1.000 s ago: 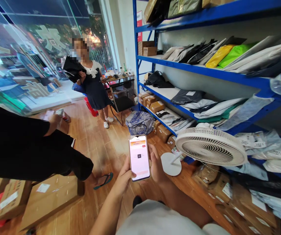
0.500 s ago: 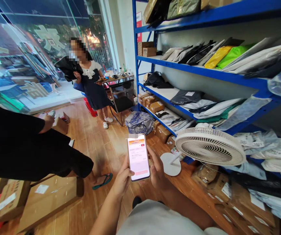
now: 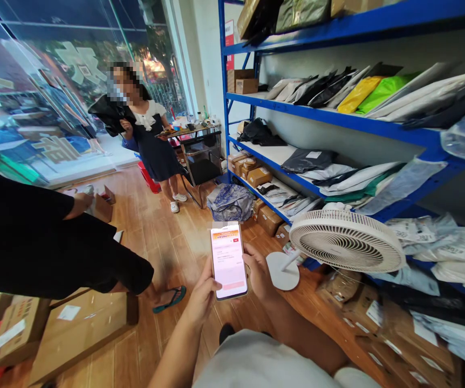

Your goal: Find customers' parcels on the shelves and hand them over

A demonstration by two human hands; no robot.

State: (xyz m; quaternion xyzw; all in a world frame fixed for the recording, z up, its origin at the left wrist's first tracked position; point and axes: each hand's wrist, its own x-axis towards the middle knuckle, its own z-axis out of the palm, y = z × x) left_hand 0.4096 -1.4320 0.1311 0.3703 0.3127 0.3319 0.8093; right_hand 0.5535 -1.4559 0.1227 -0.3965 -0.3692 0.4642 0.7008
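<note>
A smartphone [image 3: 228, 264] with a lit, mostly white and pale pink screen is held upright in front of my body. My left hand [image 3: 205, 291] is wrapped round its lower left side, the thumb lying over the bottom left of the screen. On the other side, my right hand [image 3: 260, 277] grips the phone's right edge, with a digit reaching over the rim of the screen. The fingers behind the phone are hidden. An orange banner and a small red button show near the top of the screen, but the text is too small to read.
Blue shelving [image 3: 333, 116] full of parcels lines the right side. A white fan [image 3: 348, 241] stands before it. Cartons [image 3: 84, 328] lie at lower left beside a person in black [image 3: 54, 237]. Another person [image 3: 155, 137] stands near a small table [image 3: 194, 129], holding a black bag [image 3: 111, 116].
My right hand has shifted, a digit now bent onto the upper right edge of the phone. The left hand and the phone are almost unmoved.
</note>
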